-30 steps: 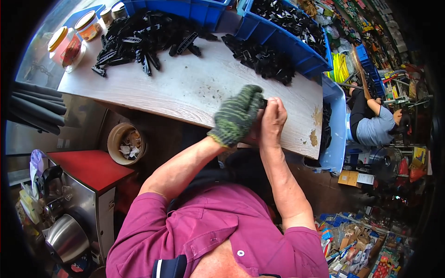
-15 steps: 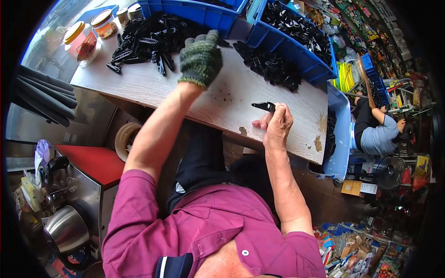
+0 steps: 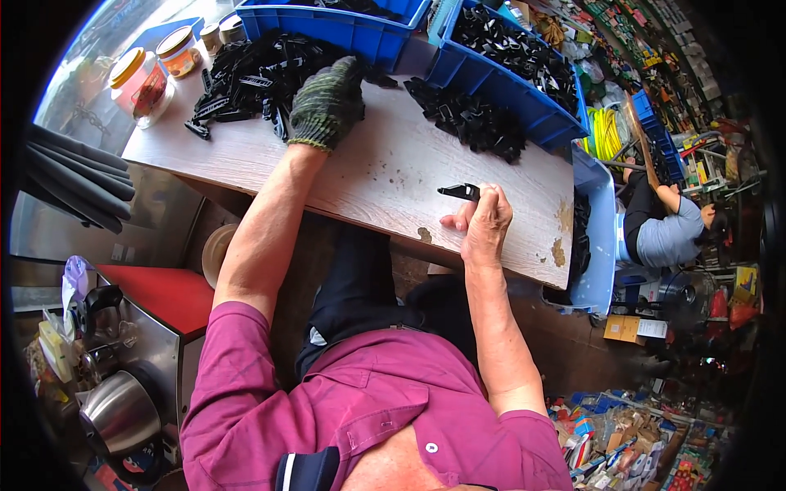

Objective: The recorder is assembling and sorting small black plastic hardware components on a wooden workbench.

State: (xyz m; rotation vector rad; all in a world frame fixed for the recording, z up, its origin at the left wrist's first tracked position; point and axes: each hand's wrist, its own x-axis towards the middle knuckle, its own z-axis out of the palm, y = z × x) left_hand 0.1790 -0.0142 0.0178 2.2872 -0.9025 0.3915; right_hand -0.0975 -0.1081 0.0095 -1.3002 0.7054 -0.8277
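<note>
My left hand point(image 3: 327, 106), in a dark green knitted glove, is at the right edge of a heap of long black plastic parts point(image 3: 254, 82) on the table. Its fingers bend down away from view, so their grip is hidden. Bare and closed, my right hand point(image 3: 485, 219) pinches a small black plastic part point(image 3: 458, 191) between thumb and fingers above the table's near side. The part's narrow end points left. Beyond that hand lies a second heap of smaller black pieces point(image 3: 471, 121).
Blue bins point(image 3: 516, 94) of black parts line the table's point(image 3: 385, 172) far side. Lidded jars point(image 3: 141, 82) stand at its left end. A light blue tub point(image 3: 602, 237) is by the right edge. Another person point(image 3: 663, 233) sits farther right. A steel kettle point(image 3: 123, 413) is lower left.
My gloved left hand has moved slightly left and down, closer against the long-part heap. My right hand keeps its pinch on the black part, almost unmoved.
</note>
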